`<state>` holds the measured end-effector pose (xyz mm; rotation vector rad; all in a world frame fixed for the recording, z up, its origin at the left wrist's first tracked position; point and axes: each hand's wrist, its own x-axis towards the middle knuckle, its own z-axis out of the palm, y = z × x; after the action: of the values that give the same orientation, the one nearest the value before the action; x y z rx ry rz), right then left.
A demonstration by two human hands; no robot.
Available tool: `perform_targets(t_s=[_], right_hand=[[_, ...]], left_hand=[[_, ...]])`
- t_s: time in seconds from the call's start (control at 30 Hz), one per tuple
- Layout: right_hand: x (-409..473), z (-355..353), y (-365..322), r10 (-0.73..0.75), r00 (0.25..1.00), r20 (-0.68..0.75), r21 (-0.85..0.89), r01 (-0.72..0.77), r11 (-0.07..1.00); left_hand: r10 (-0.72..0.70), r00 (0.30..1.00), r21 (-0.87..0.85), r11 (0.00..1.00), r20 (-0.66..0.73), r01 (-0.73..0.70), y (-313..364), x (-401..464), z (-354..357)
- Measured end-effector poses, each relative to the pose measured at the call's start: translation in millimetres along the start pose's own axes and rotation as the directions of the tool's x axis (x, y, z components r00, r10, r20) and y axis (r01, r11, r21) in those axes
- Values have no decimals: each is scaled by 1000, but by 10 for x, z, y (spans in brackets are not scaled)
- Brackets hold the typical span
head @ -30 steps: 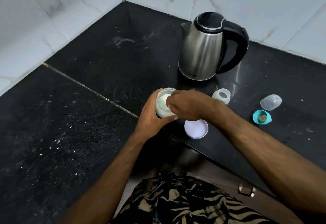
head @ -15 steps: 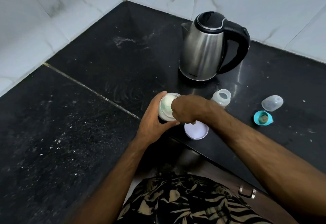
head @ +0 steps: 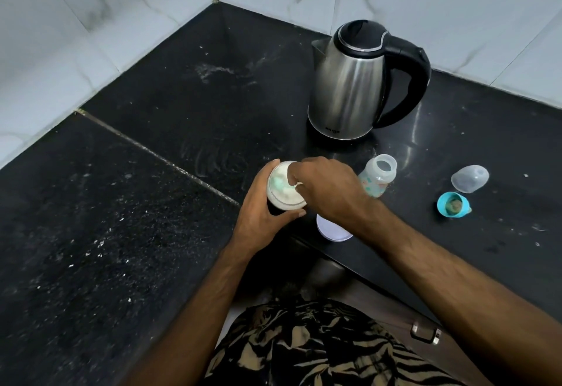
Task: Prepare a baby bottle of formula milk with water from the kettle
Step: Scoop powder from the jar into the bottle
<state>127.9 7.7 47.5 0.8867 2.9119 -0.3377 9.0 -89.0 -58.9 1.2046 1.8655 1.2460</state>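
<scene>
My left hand [head: 261,215] grips an open formula jar [head: 281,188] of white powder just above the counter's front edge. My right hand [head: 328,191] reaches into the jar's mouth from the right, and its fingertips pinch the handle of a pale green scoop [head: 278,183] lying in the powder. An open baby bottle [head: 378,177] with a printed pattern stands just right of my right hand. Behind it is a steel kettle [head: 349,81] with a black lid and handle.
The jar's white lid [head: 333,230] lies on the black counter [head: 152,203] under my right wrist. A clear bottle cap [head: 470,178] and a teal ring with the teat [head: 453,204] lie at the right. Tiled walls form the corner behind.
My left hand has tilted the jar slightly toward me. My right hand's fingers have gone deeper into its mouth. The baby bottle now shows more fully beside my right hand.
</scene>
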Motion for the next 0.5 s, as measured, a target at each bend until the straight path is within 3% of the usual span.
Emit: perform_targets(t_s=[0.5], right_hand=[[-50, 93, -86, -8, 999, -53, -47, 6, 999]], left_hand=[[3, 999, -24, 1000, -53, -4, 111, -157, 4]])
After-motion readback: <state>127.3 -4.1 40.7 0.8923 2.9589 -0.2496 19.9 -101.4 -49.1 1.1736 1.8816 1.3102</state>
